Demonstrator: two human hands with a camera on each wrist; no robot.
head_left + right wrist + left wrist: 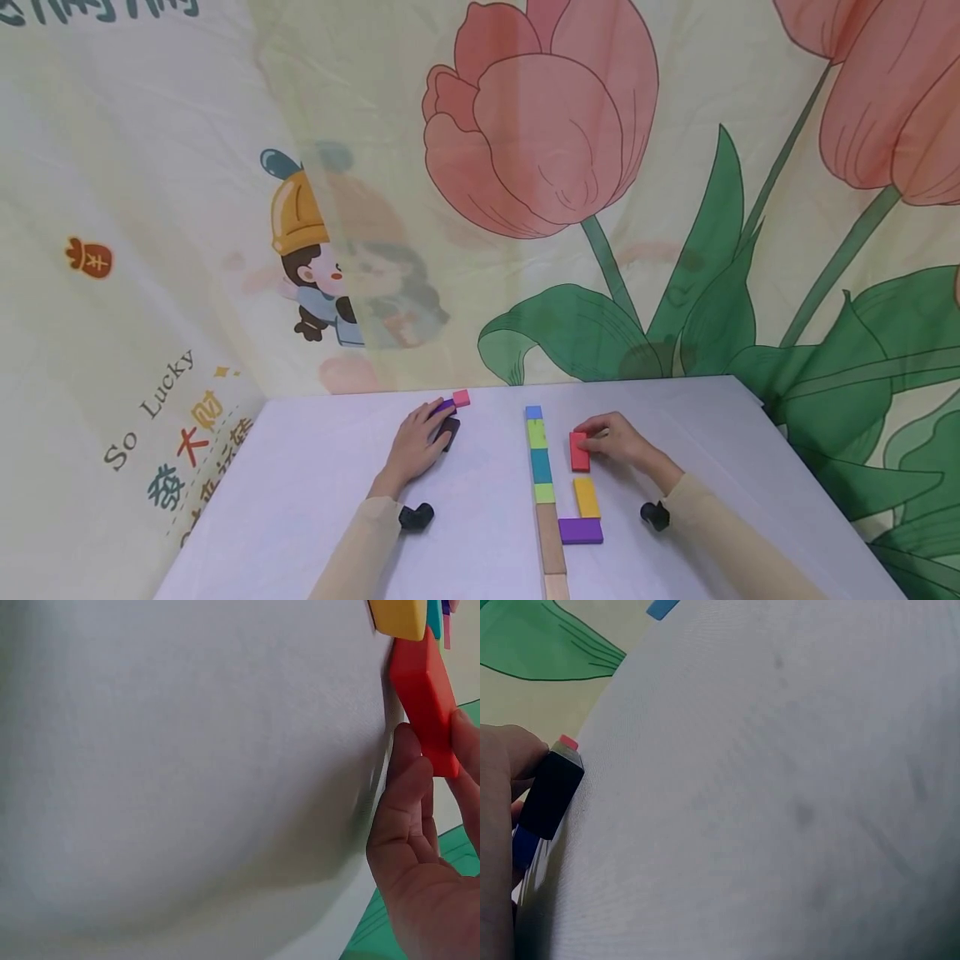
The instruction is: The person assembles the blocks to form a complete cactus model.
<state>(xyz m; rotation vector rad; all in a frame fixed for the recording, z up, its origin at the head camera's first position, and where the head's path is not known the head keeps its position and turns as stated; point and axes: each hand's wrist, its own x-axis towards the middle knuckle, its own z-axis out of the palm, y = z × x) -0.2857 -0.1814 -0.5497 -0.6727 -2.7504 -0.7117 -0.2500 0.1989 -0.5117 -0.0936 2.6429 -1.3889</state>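
My left hand point(412, 442) lies over a purple block point(444, 407) and a black block point(449, 433), fingers stretched forward and thumb by the black one. In the left wrist view the black block point(552, 791) stands beside the hand, with a blue-purple block point(525, 847) partly hidden behind it. A pink block point(461, 398) sits just past the fingertips. My right hand point(618, 440) pinches a red rectangular block point(579, 452) between thumb and fingers. That red block point(426, 701) is close to a yellow block point(400, 616) in the right wrist view.
A straight row of blue, green, teal and wood-coloured blocks point(551, 537) runs down the white table point(480, 500) between my hands. Right of it lie the yellow block point(587, 497) and a purple block point(581, 531). A printed cloth point(375, 125) hangs behind the table.
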